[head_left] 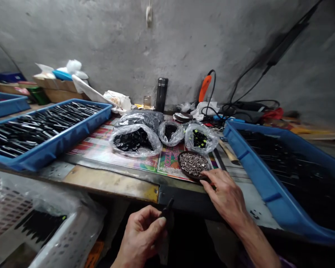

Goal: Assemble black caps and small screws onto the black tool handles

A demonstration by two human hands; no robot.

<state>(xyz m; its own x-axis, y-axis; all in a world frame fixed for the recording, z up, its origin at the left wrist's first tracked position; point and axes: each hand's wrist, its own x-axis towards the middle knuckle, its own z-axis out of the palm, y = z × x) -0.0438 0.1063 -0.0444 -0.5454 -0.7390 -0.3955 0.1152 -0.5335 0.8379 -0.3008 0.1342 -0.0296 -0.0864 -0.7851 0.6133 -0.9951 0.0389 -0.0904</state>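
Observation:
My left hand (pixel 145 234), low in front of the bench, pinches a slim black part (pixel 168 210) between thumb and fingers; its tip points up. My right hand (pixel 226 195) is at the near right rim of a dark round dish (pixel 181 169). Heaped in that dish are small shiny metal pins or screws (pixel 194 163). The right thumb and index finger are drawn close together at the rim; what lies between them is too small to make out. Behind the dish stand open plastic bags with black round parts (pixel 134 139), small dark parts (pixel 170 131) and black-and-green parts (pixel 199 138).
Blue trays of black pieces flank the bench, one at left (pixel 83 128) and one at right (pixel 257 178). A dark thermos (pixel 162 95), an orange-handled tool (pixel 204 88) and cables are near the wall. A white perforated basket (pixel 64 230) sits low at left.

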